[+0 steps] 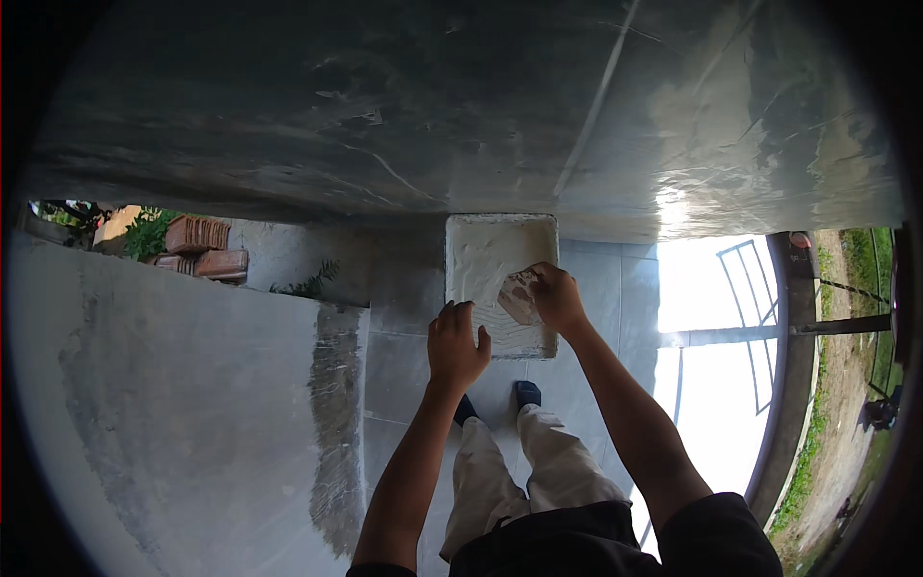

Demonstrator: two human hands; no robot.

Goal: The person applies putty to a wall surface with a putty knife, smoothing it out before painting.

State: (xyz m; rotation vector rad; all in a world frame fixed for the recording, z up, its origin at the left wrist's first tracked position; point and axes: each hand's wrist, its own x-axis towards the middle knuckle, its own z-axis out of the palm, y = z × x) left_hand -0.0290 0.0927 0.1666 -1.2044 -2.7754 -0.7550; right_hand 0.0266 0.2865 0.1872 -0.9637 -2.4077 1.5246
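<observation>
A rectangular tray [454,252] with a spattered rim stands in front of me, against the foot of the dark wall. Wet white paste [486,248] covers its bottom, with wavy ridges in the near half. My right hand [558,300] is closed on the edge of a flat, many-sided scraper-like piece [519,296], brown and smeared with white, over the tray's right half. Across the near left rim lies my left hand [457,344], its thumb apart from the fingers and nothing seen in its grasp. Whether it touches the rim, I cannot tell.
A glossy dark grey wall [385,115] fills the far side. On the left runs a pale ledge [212,375] with a rough dark strip, beyond which terracotta tiles [207,250] are stacked near plants. Grey floor tiles [399,375] lie below; a bright opening [716,288] is at right.
</observation>
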